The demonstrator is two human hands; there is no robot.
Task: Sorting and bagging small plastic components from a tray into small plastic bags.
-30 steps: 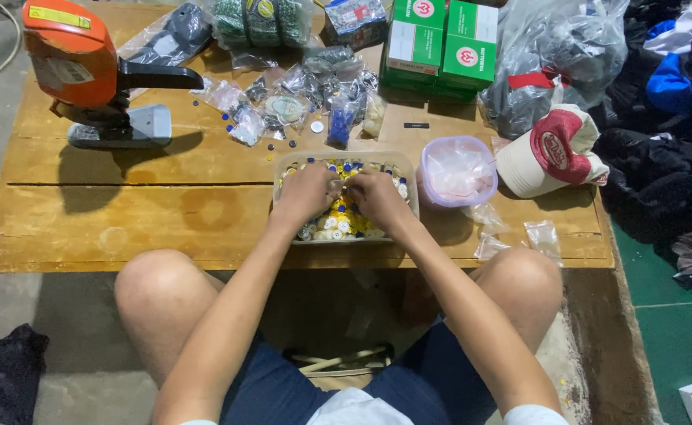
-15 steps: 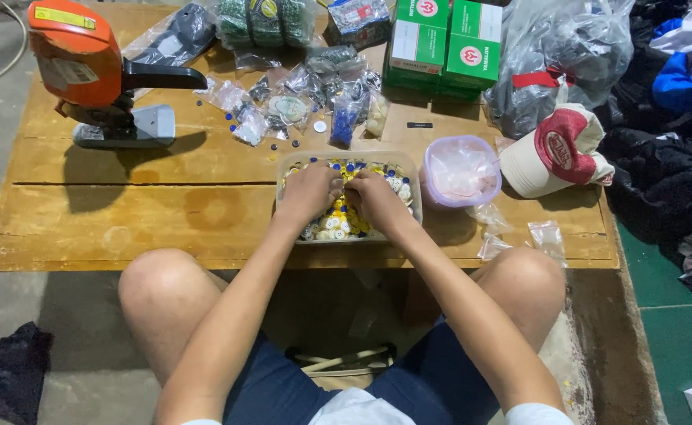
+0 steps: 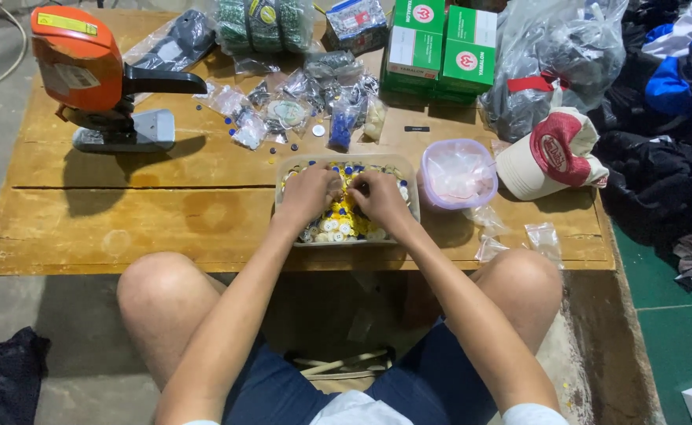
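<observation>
A clear plastic tray (image 3: 410, 176) full of small buttons (image 3: 340, 224), mostly yellow, white and blue, sits on the low wooden table (image 3: 125, 228) in front of my knees. Both hands are inside it. My left hand (image 3: 309, 193) rests curled on the buttons at the left. My right hand (image 3: 378, 197) lies beside it at the right, its fingers bent onto the pile. The two hands nearly touch at the fingertips. Whether either one pinches a button is hidden by the fingers.
An orange and grey machine (image 3: 94, 75) stands at the table's back left. Small bags of buttons (image 3: 299, 102) and green boxes (image 3: 440, 43) lie behind the tray. A round lidded tub (image 3: 456, 173) and a red-and-white cap (image 3: 551, 153) sit to the right. Clothes are piled at far right.
Both hands stay in the tray, with only slight shifting of the fingers over the buttons. The view has moved a little.
</observation>
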